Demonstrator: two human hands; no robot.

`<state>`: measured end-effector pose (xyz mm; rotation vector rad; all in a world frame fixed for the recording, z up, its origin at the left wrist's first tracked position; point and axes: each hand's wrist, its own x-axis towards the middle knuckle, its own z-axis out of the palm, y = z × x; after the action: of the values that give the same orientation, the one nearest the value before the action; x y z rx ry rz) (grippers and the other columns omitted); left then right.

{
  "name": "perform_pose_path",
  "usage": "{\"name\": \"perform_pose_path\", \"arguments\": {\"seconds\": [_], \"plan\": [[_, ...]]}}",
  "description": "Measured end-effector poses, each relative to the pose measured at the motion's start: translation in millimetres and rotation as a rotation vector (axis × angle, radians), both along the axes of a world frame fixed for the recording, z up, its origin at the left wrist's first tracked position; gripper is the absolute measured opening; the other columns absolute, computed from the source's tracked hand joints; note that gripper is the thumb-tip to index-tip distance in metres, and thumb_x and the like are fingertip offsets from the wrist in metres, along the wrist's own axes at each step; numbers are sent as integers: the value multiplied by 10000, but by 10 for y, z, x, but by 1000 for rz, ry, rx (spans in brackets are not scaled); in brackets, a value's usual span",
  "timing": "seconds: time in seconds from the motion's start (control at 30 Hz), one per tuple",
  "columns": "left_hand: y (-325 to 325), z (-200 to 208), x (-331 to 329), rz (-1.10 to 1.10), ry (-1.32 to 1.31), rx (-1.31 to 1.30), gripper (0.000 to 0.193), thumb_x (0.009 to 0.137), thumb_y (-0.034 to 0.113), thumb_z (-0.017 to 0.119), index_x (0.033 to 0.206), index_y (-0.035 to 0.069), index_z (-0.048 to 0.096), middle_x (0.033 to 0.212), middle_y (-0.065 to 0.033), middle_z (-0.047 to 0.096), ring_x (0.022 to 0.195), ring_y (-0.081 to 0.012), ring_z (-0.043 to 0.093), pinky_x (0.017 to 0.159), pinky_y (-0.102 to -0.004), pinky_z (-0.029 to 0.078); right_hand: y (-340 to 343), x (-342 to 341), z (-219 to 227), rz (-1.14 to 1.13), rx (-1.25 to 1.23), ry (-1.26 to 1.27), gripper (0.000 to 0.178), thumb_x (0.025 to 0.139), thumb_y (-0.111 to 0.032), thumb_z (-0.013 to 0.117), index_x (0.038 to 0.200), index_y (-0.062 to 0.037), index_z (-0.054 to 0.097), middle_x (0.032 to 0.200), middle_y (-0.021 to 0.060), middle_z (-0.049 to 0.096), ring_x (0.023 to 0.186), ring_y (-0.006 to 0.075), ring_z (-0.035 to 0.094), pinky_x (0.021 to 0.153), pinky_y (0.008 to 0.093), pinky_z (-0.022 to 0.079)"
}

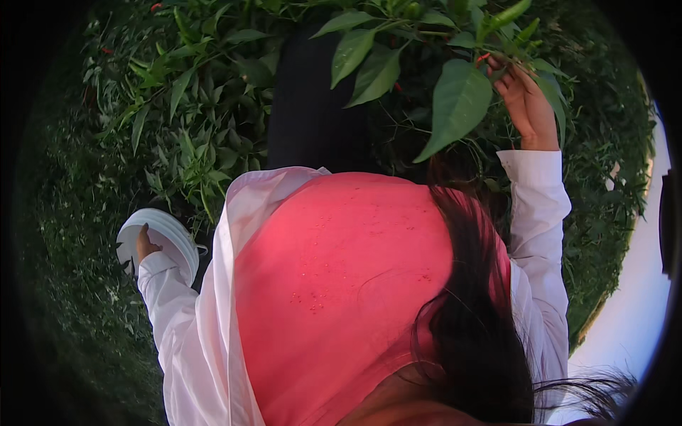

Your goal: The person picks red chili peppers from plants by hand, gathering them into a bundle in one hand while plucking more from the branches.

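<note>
From where I stand, the person's right hand (524,99) is up at the far right among the pepper plants (206,153), its fingers bent in together with only a narrow gap, the tips right at a small red pepper (483,58). Leaves crowd the spot, so I can't tell whether they have closed on it. A big green leaf (458,99) hangs just left of that hand, and green peppers (508,15) stick up on the far side. Over on the left, the left hand (148,243) holds a white bowl (177,238) by its side, the thumb lying over the inside and the other fingers out of sight. The bowl is tilted, beside more foliage. Between the two arms, nearer, there's a pink shirt (334,248) under an open white overshirt (229,305), with long dark hair (472,312) falling down the right side.
</note>
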<state>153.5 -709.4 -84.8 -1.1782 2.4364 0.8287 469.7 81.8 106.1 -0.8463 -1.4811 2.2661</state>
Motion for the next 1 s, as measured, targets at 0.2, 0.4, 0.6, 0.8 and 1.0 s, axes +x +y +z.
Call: {"name": "perform_pose_path", "arguments": {"seconds": [0.2, 0.4, 0.6, 0.8, 1.0], "plan": [[2567, 1123, 139, -654, 775, -310, 375, 817, 105, 543, 1170, -8, 485, 1122, -186, 513, 990, -271, 515, 831, -293, 429, -1277, -124, 261, 459, 451, -43, 272, 898, -168, 447, 1080, 12, 539, 1023, 94, 607, 931, 170, 572, 829, 284, 439], [4642, 2279, 1347, -1867, 732, 1110, 218, 772, -89, 480, 958, -18, 568, 948, -135, 604, 928, -257, 586, 813, -337, 458, -1365, -23, -153, 617, 557, -223, 254, 895, -183, 472, 1062, -9, 552, 906, 71, 614, 828, 178, 557, 789, 285, 429], [6325, 1730, 1917, -1890, -122, 1348, 306, 789, -28, 415, 1079, -42, 508, 1072, -133, 571, 980, -198, 571, 844, -290, 443, -140, 652, 209, -143, 377, 72, 246, 924, -138, 432, 1106, -4, 531, 1077, 107, 580, 1024, 196, 556, 925, 314, 424], [7040, 1086, 2290, -1949, -409, 1128, 561, 762, 75, 481, 1305, 21, 346, 1208, -182, 493, 1140, -263, 459, 926, -329, 367, -207, 788, -220, -126, 326, -394, 287, 906, -140, 448, 1169, -50, 516, 988, 5, 561, 902, 86, 514, 757, 198, 392], [6693, 814, 2122, -2675, -238, 999, 471, 706, 46, 502, 1173, 101, 514, 1148, -114, 512, 1046, -322, 461, 886, -372, 379, -352, 1013, -310, -400, 91, -292, 227, 896, -108, 458, 1093, -20, 530, 1063, 62, 578, 851, 121, 574, 733, 233, 468]]}}
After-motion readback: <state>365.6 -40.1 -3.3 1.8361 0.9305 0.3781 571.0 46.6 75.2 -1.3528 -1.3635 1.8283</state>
